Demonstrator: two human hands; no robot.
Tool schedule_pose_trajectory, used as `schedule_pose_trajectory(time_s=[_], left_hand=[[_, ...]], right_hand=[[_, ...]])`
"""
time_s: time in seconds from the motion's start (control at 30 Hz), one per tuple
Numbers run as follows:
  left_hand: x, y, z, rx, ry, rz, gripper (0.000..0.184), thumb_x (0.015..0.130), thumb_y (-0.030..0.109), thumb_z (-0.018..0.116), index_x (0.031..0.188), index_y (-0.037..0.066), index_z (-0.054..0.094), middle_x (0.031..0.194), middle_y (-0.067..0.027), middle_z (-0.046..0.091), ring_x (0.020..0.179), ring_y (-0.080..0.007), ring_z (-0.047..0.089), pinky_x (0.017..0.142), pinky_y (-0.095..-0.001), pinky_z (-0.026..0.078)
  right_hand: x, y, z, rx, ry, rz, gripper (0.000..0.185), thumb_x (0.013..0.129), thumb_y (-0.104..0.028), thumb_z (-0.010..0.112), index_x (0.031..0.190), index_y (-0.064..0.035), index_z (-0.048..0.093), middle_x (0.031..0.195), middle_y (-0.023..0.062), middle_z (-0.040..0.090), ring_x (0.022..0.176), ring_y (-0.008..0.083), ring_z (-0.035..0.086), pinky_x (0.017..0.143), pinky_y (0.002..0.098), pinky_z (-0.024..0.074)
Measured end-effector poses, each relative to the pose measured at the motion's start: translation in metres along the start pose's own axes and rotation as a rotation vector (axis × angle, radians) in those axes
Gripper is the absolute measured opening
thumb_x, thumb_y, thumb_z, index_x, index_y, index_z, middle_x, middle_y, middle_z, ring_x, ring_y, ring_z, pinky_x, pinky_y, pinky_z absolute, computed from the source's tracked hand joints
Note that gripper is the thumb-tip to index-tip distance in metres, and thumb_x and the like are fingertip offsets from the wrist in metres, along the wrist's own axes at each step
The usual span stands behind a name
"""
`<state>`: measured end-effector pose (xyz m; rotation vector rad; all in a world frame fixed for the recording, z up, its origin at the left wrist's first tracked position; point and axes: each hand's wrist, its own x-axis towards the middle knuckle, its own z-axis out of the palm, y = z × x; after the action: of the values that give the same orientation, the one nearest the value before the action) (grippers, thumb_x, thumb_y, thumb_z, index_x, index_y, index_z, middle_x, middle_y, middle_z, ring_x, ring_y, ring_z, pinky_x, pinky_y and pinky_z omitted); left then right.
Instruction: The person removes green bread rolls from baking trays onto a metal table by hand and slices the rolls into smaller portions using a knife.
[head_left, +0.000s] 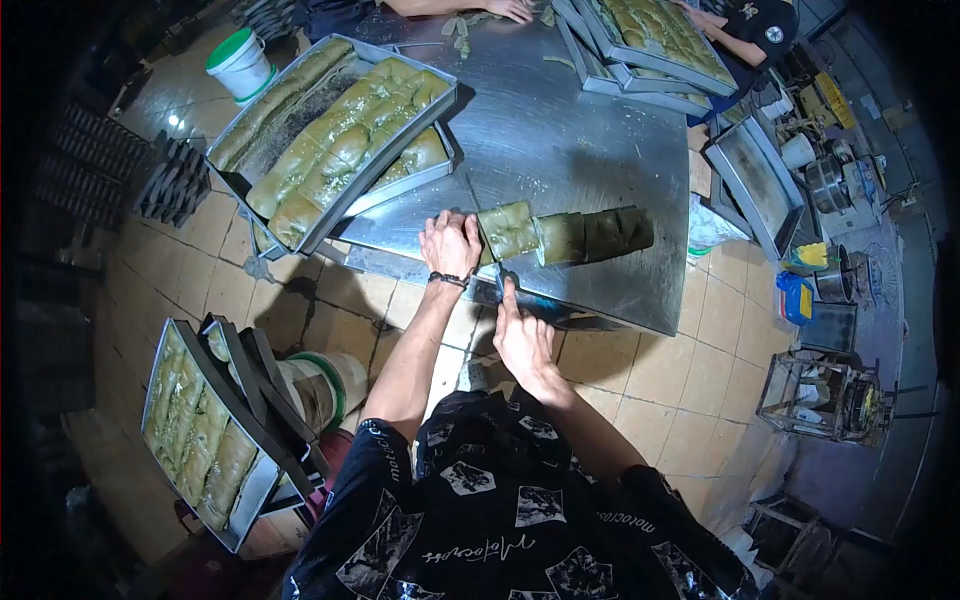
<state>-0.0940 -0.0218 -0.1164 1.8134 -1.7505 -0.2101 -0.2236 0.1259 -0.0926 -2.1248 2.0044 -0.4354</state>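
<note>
Bread strip (508,230), centre of frame: I judge it light, soft and easily squashed, best steadied flat-palmed near its left end, my right hand (524,342) closed round a knife (507,278), my left hand (450,245) curled alongside, its hold hidden from view.

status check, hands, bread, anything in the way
Right hand on knife, left hand beside it. Bread in pieces, lined up on steel table. Loaded tray off to the left, not blocking the bread.
</note>
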Motion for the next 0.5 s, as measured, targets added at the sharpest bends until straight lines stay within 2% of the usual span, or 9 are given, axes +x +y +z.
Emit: schedule_pose_trajectory(time_s=[0.1,0.13,0.17,0.23,0.3,0.33,0.43,0.5], left_hand=[[0.005,0.002,-0.001,0.030,0.001,0.012,0.030,0.097,0.031,0.058,0.099,0.007,0.075,0.107,-0.0111,0.069,0.102,-0.0343,0.062,0.089,-0.0507,0.047],[0.006,0.001,0.000,0.023,0.005,0.018,0.030,0.097,0.031,0.057,0.100,0.007,0.075,0.107,-0.0109,0.069,0.102,-0.0342,0.062,0.089,-0.0510,0.047],[0.004,0.001,0.001,0.015,0.008,0.023,0.030,0.097,0.031,0.057,0.101,0.007,0.075,0.108,-0.0108,0.069,0.102,-0.0341,0.062,0.089,-0.0513,0.047],[0.001,0.002,-0.001,0.024,-0.012,0.036,0.030,0.097,0.030,0.057,0.100,0.007,0.075,0.109,-0.0097,0.069,0.102,-0.0337,0.062,0.089,-0.0515,0.046],[-0.001,0.003,-0.004,0.020,0.003,0.060,0.030,0.097,0.030,0.057,0.094,0.007,0.076,0.110,-0.0084,0.070,0.102,-0.0330,0.062,0.088,-0.0509,0.045],[-0.001,0.003,-0.001,0.042,0.018,0.041,0.030,0.097,0.030,0.057,0.093,0.007,0.076,0.109,-0.0083,0.070,0.102,-0.0329,0.062,0.088,-0.0512,0.044],[0.003,0.004,0.003,0.079,-0.009,0.022,0.030,0.097,0.030,0.057,0.093,0.007,0.076,0.110,-0.0081,0.070,0.102,-0.0328,0.062,0.088,-0.0513,0.044],[0.003,0.002,0.004,0.079,-0.006,0.033,0.029,0.097,0.030,0.057,0.095,0.008,0.076,0.111,-0.0083,0.070,0.102,-0.0330,0.062,0.088,-0.0513,0.045]], right_hand=[[-0.033,0.001,-0.022,-0.072,-0.093,0.047,0.063,0.094,-0.020,0.061,0.152,-0.0027,0.043,0.066,0.0133,0.066,0.052,0.0271,0.063,0.050,0.0426,0.0509],[-0.056,0.008,-0.010,-0.357,0.438,-0.160,0.050,0.092,-0.021,0.064,0.140,-0.0069,0.061,0.059,0.0043,0.055,0.046,0.0180,0.049,0.047,0.0354,0.0412],[-0.068,0.018,0.005,-0.355,0.509,-0.179,0.038,0.091,-0.022,0.066,0.126,-0.0094,0.073,0.055,-0.0029,0.043,0.045,0.0152,0.033,0.045,0.0324,0.0311],[-0.057,0.003,-0.005,-0.420,0.401,-0.124,0.051,0.091,-0.021,0.065,0.139,-0.0039,0.062,0.056,0.0025,0.054,0.045,0.0179,0.048,0.045,0.0351,0.0407],[-0.010,-0.005,-0.008,-0.111,-0.029,0.009,0.063,0.093,-0.020,0.062,0.150,-0.0007,0.046,0.062,0.0110,0.064,0.050,0.0253,0.062,0.049,0.0411,0.0510],[0.007,-0.001,0.002,-0.026,-0.107,0.019,0.066,0.097,-0.020,0.057,0.155,-0.0003,0.033,0.067,0.0181,0.069,0.054,0.0332,0.068,0.051,0.0475,0.0557],[-0.002,0.002,-0.006,-0.056,-0.094,0.019,0.066,0.098,-0.022,0.057,0.155,-0.0008,0.032,0.064,0.0167,0.067,0.051,0.0332,0.067,0.048,0.0477,0.0541],[-0.047,0.013,-0.003,-0.170,0.160,-0.068,0.056,0.095,-0.022,0.062,0.147,-0.0069,0.053,0.055,0.0068,0.060,0.038,0.0221,0.053,0.040,0.0408,0.0460]])
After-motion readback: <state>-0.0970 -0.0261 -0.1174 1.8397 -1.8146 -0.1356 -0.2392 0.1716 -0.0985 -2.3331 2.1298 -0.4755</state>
